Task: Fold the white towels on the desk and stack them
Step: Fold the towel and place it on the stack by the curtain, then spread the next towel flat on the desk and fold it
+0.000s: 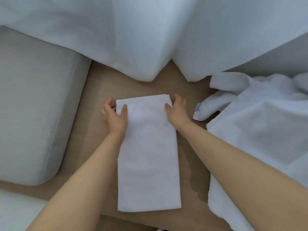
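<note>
A white towel, folded into a long narrow strip, lies lengthwise on the wooden desk, running from the near edge toward the far side. My left hand pinches its far left corner, thumb on top and fingers curled under the edge. My right hand pinches the far right corner the same way. A loose heap of unfolded white towels lies at the right, spilling over the desk's near right edge.
A grey cushion fills the left side beside the desk. White sheer curtains hang across the back, their hems touching the desk's far part. A small tag shows on a towel end near my right hand.
</note>
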`<act>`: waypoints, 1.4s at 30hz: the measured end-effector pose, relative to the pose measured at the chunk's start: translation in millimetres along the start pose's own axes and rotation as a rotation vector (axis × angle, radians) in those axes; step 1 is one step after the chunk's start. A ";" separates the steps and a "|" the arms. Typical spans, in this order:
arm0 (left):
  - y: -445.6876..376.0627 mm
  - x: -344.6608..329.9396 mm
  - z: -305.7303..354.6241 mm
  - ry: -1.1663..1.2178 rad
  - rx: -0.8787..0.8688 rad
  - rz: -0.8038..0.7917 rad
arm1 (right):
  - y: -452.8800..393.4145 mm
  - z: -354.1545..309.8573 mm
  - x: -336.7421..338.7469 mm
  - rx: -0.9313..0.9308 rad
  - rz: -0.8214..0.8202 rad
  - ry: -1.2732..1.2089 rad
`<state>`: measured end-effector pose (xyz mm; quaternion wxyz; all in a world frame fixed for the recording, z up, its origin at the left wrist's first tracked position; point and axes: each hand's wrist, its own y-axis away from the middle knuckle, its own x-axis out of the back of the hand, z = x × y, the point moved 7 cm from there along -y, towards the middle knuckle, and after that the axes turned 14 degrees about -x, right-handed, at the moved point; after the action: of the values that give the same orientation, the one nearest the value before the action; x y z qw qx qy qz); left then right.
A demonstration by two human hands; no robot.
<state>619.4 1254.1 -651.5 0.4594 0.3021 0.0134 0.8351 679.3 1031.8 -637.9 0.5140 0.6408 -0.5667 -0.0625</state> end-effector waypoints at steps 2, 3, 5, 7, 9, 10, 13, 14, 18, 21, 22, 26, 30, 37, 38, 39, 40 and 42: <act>17.4 9.0 17.1 -0.280 -0.041 0.045 | 41.2 -6.0 17.3 0.150 0.052 0.098; 29.9 9.8 28.9 -0.342 -0.082 0.028 | 65.1 -6.9 28.4 0.227 0.061 0.139; 62.4 2.9 54.0 -0.334 -0.217 -0.104 | 114.5 -1.3 55.8 0.322 0.076 0.201; 100.9 -6.5 79.0 -0.252 -0.326 -0.281 | 163.9 6.8 91.8 0.361 0.117 0.226; 137.9 -16.4 102.0 -0.185 -0.359 -0.415 | 206.7 12.4 135.3 0.419 0.214 0.282; 152.6 -21.4 108.9 -0.154 -0.350 -0.464 | 221.3 13.6 155.2 0.457 0.291 0.321; 198.0 -47.1 137.9 0.060 -0.224 -0.604 | 250.4 21.6 232.5 0.482 0.599 0.425; 211.1 -57.5 146.7 0.135 -0.182 -0.637 | 249.2 27.6 255.6 0.434 0.664 0.450; 245.0 -99.4 169.0 0.309 -0.046 -0.657 | 196.1 81.9 299.5 -0.026 0.417 0.458; 256.4 -117.0 173.7 0.325 0.010 -0.610 | 163.5 103.2 300.2 -0.043 0.390 0.413; 258.4 -119.3 172.6 0.318 0.020 -0.587 | 157.7 102.3 300.3 0.015 0.437 0.413; 269.4 -119.6 165.5 0.371 0.052 -0.479 | 147.5 98.5 300.6 0.182 0.474 0.318; 292.5 -118.2 167.3 0.351 0.073 -0.336 | 167.4 105.9 344.2 0.303 0.490 0.012; 342.8 -154.5 204.8 0.283 -0.058 -0.332 | 236.0 172.7 501.4 0.512 0.615 0.019; 348.5 -163.1 210.6 0.246 -0.082 -0.347 | 237.9 187.8 519.1 0.490 0.607 0.079; 352.7 -170.3 216.0 0.198 -0.104 -0.339 | 238.9 203.3 533.5 0.463 0.599 0.145; 355.0 -175.4 220.7 0.135 -0.124 -0.308 | 239.4 218.6 544.3 0.440 0.593 0.211; 355.5 -181.9 227.7 0.008 -0.131 -0.218 | 236.6 247.5 558.7 0.403 0.592 0.323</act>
<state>539.0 849.7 -448.4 0.5661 0.2649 -0.0065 0.7806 554.1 485.0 -299.3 0.4564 0.5391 -0.6399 0.3027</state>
